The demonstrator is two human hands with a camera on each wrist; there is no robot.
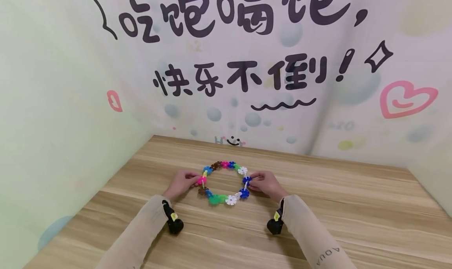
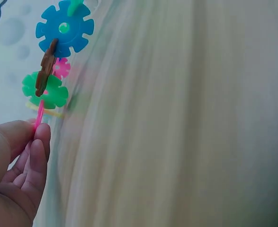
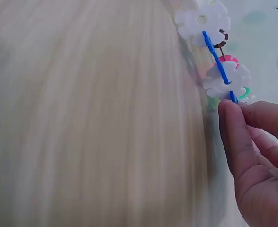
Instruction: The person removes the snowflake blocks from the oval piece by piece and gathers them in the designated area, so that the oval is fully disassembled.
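A ring of interlocking plastic snowflake discs (image 1: 231,200) in several colours forms a closed loop between both hands in the head view. My left hand (image 1: 183,184) pinches a pink disc (image 1: 202,180) at the ring's left side. Opposite it, my right hand (image 1: 265,183) pinches a dark blue disc (image 1: 246,180). Seen from the left wrist, a green disc (image 2: 58,93), a brown disc (image 2: 45,68) and a large-looking blue disc (image 2: 65,28) link on from the pink one. From the right wrist, white discs (image 3: 202,21) alternate with blue ones seen edge-on.
The ring is over a wood-grain table (image 1: 219,237). A white printed cloth wall (image 1: 212,124) with black lettering stands behind the table's back edge, with pale walls at left and right. Each wrist wears a black strap-on camera (image 1: 174,222) below a beige sleeve.
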